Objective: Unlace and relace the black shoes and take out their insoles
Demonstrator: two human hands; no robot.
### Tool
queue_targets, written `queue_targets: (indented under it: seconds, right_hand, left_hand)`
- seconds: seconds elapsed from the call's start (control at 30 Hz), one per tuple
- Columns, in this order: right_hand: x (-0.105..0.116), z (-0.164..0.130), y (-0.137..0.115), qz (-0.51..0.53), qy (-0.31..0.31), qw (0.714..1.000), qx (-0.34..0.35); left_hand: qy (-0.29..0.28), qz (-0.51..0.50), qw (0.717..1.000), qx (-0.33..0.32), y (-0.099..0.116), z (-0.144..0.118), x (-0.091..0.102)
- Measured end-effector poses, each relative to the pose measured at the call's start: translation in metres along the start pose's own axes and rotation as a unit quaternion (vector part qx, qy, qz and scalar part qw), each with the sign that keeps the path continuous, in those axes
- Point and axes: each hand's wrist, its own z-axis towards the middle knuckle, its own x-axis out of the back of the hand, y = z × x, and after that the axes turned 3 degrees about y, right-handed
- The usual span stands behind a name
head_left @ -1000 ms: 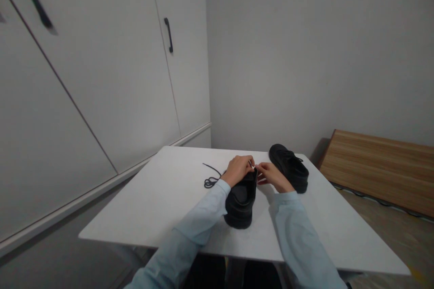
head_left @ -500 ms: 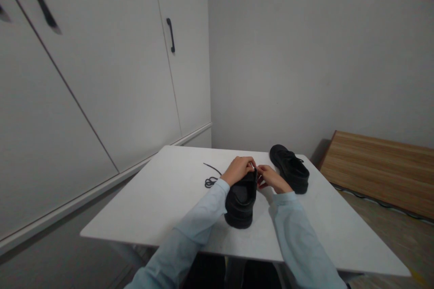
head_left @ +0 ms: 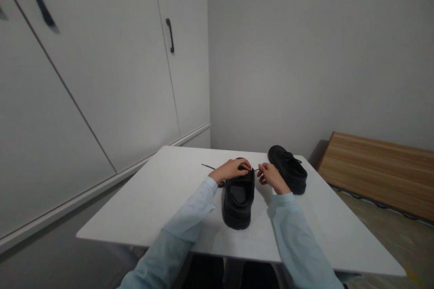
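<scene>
A black shoe point(head_left: 238, 198) stands near the middle of the white tabletop point(head_left: 162, 198), heel toward the person, toe pointing away. Both hands work at its far end. The left hand point(head_left: 231, 169) rests over the front of the shoe with fingers curled onto it, and the right hand point(head_left: 269, 175) sits just to the right of the shoe, fingers pinched narrow on the end of a thin black shoelace point(head_left: 255, 170) stretched between the two hands.

Compared with a second ago, the hands have drawn a little apart: they were then nearly touching above the shoe's tongue, and now a short run of lace shows taut between them. The left hand has also slid leftward and farther forward, so more of the shoe's opening is uncovered. The loose tail of lace point(head_left: 207, 166) trails out to the left of the left hand on the tabletop; less of it shows than before. That suggests lace being pulled through at the front of the shoe.

A second black shoe point(head_left: 288, 170), already laced, lies to the right and a little farther off, apart from the right hand. White cupboard doors point(head_left: 101, 76) fill the left, and a wooden board point(head_left: 379, 171) lies low on the right.
</scene>
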Motion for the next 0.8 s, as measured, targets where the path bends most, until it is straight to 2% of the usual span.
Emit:
queue_targets:
  seconds: [0.2,0.27,0.4,0.57,0.67,0.8]
  right_hand:
    - [0.005,0.005,0.001,0.044,0.081,0.996,0.022]
    - [0.007,0.004,-0.002,0.101,0.097,0.989,0.035]
    - [0.009,-0.005,-0.014,0.263,0.089,0.958,0.071]
    - [0.017,-0.013,-0.026,0.360,0.118,0.918,0.118]
    - [0.022,-0.016,-0.032,0.367,0.151,0.901,0.172]
    - [0.016,-0.020,-0.037,0.330,0.152,0.905,0.222]
  left_hand:
    - [-0.022,0.015,1.000,0.003,0.003,-0.001,0.005]
    - [-0.028,0.022,0.999,0.001,0.002,0.000,0.006]
    - [-0.030,0.027,0.999,0.001,0.002,-0.001,0.007]
    - [-0.026,0.024,0.999,0.002,0.001,-0.003,0.009]
    - [-0.019,0.023,1.000,0.005,-0.001,-0.003,0.007]
    - [-0.003,0.045,0.999,0.004,0.000,-0.004,0.001]
